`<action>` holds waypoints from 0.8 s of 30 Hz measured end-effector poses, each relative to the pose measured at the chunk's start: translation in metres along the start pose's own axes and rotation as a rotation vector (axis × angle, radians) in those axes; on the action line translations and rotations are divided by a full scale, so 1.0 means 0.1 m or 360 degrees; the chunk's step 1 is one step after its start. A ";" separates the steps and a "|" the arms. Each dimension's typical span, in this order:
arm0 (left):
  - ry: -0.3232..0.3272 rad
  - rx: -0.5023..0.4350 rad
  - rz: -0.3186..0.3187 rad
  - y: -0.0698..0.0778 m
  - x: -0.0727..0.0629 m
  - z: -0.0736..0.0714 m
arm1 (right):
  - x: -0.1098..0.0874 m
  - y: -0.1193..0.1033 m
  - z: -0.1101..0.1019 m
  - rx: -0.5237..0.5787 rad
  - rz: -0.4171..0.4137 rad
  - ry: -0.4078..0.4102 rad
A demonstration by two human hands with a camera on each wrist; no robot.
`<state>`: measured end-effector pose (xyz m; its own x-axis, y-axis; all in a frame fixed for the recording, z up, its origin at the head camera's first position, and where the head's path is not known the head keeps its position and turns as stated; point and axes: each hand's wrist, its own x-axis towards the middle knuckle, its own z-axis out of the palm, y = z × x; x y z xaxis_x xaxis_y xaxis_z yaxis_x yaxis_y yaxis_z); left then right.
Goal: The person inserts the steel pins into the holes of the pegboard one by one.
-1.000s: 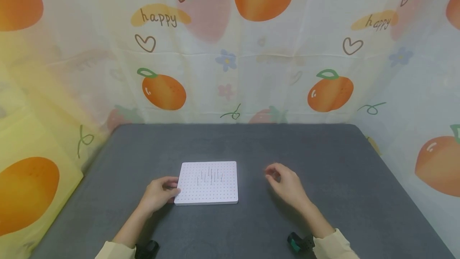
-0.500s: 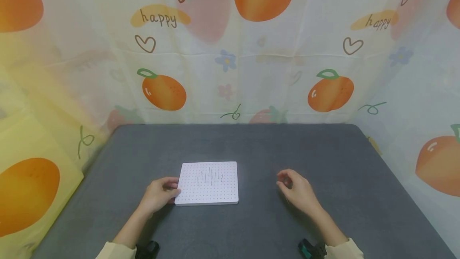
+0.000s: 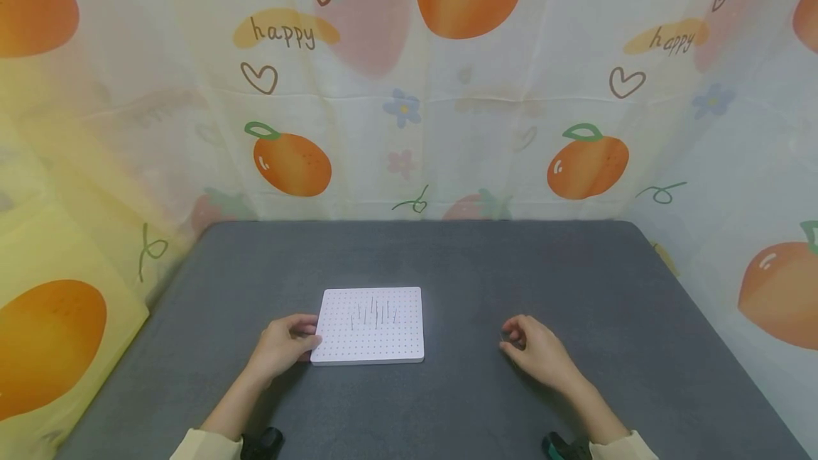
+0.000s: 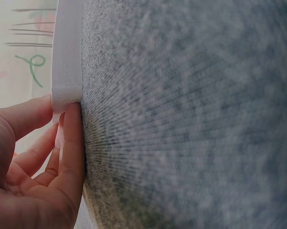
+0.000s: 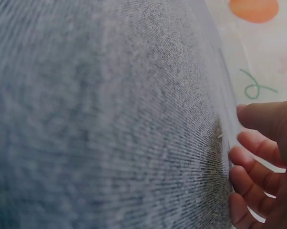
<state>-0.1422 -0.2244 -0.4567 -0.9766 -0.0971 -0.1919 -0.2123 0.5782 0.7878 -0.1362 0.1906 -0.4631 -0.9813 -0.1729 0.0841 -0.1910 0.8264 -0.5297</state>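
A white pegboard with rows of small holes lies on the table left of centre. Several thin dark pins stand up from its middle; in the left wrist view such pins stick out sideways from the board. My left hand grips the board's left edge, thumb on the upper face and fingers against the side and underneath. Off to the right, my right hand is low over the table with fingers loosely bent, thumb and index tips apart. A tiny pale sliver shows near those fingertips.
The dark grey table reaches back to a fruit-patterned curtain. More of the curtain hangs along both sides. A dark wrist device sits under the right forearm, another under the left.
My right hand has moved right and toward the front of the table, away from the board, and its thumb and index tips have parted. The left hand and the board have stayed put.
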 end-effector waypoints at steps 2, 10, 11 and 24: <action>-0.0002 0.0004 0.0000 0.00 0.00 0.00 | 0.00 0.01 0.00 -0.0011 -0.0009 -0.0020; -0.0004 0.0014 -0.0003 0.00 0.00 0.00 | -0.01 0.01 0.00 -0.0056 -0.0040 -0.0083; -0.0004 0.0013 -0.0003 0.00 0.00 0.00 | -0.01 0.01 0.00 -0.0057 -0.0043 -0.0086; -0.0002 0.0027 -0.0011 0.01 -0.01 0.00 | 0.00 -0.01 0.00 -0.0034 -0.0034 -0.0076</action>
<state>-0.1415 -0.2236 -0.4552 -0.9751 -0.1003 -0.1980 -0.2184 0.5910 0.7765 -0.1362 0.1898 -0.4624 -0.9750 -0.2155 0.0544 -0.2126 0.8335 -0.5099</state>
